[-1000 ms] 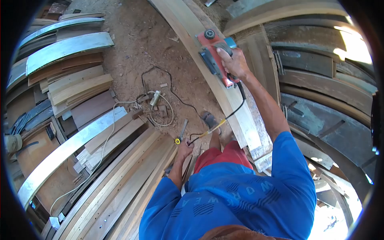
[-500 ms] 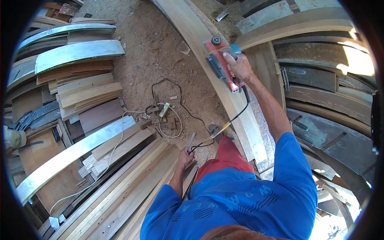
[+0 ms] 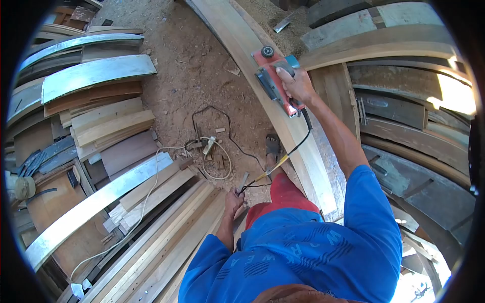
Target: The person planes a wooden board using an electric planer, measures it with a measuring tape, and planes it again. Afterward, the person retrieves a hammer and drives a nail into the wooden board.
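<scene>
Elec. hand planer (image 3: pixel 277 83) sits on top face of long wooden board (image 3: pixel 308 156), fwd and to R of the body. R hand (image 3: pixel 296 85) is wrapped round its rear handle, thumb on top; finger on trigger: can't tell, hidden. Sole contact also hidden under housing.

Long axis: planer runs roughly in line w/ board, front knob (image 3: pixel 267 51) pointing away from wearer. R arm is the nearer, extended fwd; L hand (image 3: pixel 234 200) is well apart, low near the thigh, fingers closed on black power cord (image 3: pixel 301 143). Cord loops from planer's rear over the board's L edge, w/ yellow-wrapped section (image 3: pixel 277 164) before L hand.

Edges/room: planer's L flank is close to board's L edge; beyond it, dirt floor (image 3: pixel 187 76) w/ shavings. On R, curved beam (image 3: pixel 374 50) comes in just beside planer, tighter on that side. Ahead, board runs on to top of view. Sandaled foot (image 3: pixel 273 145) is near board's L edge, by the cord. Power strip (image 3: pixel 209 146) lies on floor, farther L.
</scene>
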Demonstrator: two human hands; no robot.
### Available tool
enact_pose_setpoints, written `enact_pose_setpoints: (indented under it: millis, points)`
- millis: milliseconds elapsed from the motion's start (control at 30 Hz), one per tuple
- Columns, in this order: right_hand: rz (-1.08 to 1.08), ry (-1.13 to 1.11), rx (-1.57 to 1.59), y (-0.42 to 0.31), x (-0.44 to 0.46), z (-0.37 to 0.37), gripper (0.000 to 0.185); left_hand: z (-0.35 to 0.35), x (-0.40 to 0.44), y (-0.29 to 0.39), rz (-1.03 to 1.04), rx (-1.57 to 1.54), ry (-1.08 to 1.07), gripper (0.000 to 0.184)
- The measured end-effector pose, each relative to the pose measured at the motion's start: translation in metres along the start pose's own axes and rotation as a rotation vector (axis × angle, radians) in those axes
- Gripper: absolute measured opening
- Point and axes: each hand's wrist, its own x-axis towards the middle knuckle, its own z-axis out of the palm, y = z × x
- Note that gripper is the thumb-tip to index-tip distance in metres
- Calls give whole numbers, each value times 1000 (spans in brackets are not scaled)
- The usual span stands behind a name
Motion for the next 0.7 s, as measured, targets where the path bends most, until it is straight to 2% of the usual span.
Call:
enact_pose_setpoints:
  millis: [200,300,500,567,700]
  points:
    - [18,3,-26,-19,26,3,52,-39,27,37,-17,82,50,22]
    - [-11,4,-31,-26,41,7,52,-60,36,53,-54,-12,83,22]
    - [-57,0,-40,-34,72,15,51,-78,72,40,-18,-61,242,21]
    - [-47,6,-58,-36,83,17,51,-80,97,16,5,-170,352,19]
    - [-103,21,-64,-44,105,23,53,-147,104,78,27,-192,542,16]
